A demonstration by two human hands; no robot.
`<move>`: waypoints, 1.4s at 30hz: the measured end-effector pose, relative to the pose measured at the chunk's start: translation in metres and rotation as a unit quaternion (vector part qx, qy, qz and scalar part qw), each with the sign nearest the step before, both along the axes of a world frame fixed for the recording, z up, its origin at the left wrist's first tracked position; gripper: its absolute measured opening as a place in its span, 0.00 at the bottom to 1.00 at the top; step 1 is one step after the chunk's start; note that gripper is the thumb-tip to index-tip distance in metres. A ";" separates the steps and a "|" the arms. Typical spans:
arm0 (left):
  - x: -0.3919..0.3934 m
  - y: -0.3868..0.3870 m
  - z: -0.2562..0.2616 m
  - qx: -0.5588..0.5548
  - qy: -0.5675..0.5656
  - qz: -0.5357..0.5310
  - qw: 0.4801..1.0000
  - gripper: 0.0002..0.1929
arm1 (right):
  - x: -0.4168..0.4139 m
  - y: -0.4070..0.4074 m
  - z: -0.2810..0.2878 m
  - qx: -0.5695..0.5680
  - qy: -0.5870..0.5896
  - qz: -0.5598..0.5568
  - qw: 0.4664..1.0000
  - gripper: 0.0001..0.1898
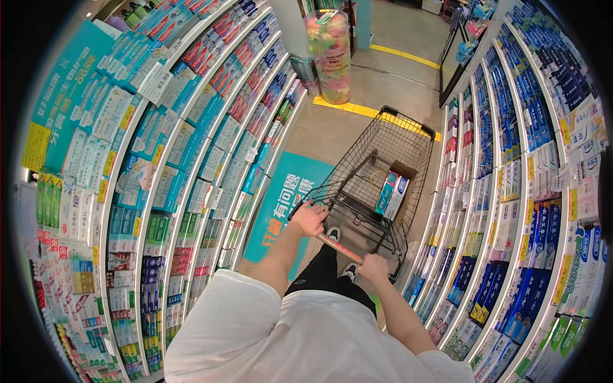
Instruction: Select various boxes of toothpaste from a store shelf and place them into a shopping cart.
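A black wire shopping cart (pixel 357 158) stands in front of me in the aisle. My right hand (pixel 373 268) is wrapped around the right end of its orange-red push handle (pixel 344 248). At the handle's left end, my left hand (pixel 311 219) grips, its fingers lying over the cart's corner. Inside the basket, towards the right side, is an open brown cardboard box (pixel 404 169). It holds a teal-and-white carton (pixel 387 192) and a white-and-blue carton (pixel 398 198), side by side.
Shelves of toothpaste cartons line the left (pixel 191 129) and right (pixel 503 191). A teal floor mat (pixel 282 210) lies left of the cart. Ahead stands a clear cylindrical bin (pixel 329 57) of colourful items by a yellow floor strip (pixel 368 111). A black-framed panel (pixel 452 62) is at the far right.
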State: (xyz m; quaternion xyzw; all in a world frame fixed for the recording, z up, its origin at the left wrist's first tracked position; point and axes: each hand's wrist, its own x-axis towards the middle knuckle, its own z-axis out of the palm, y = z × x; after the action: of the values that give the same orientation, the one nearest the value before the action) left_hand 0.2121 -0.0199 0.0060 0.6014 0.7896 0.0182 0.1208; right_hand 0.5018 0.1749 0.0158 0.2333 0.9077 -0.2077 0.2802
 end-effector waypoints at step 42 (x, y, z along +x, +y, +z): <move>-0.366 0.203 0.009 0.000 0.021 0.068 0.997 0.23 | -0.407 0.253 -0.008 -0.019 -0.071 0.013 0.997 0.25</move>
State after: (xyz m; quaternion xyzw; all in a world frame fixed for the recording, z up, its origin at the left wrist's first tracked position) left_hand -0.1542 0.1830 0.0151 0.5465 0.8310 0.0135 0.1029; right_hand 0.0948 0.4279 0.0080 0.2302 0.8843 -0.2044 0.3509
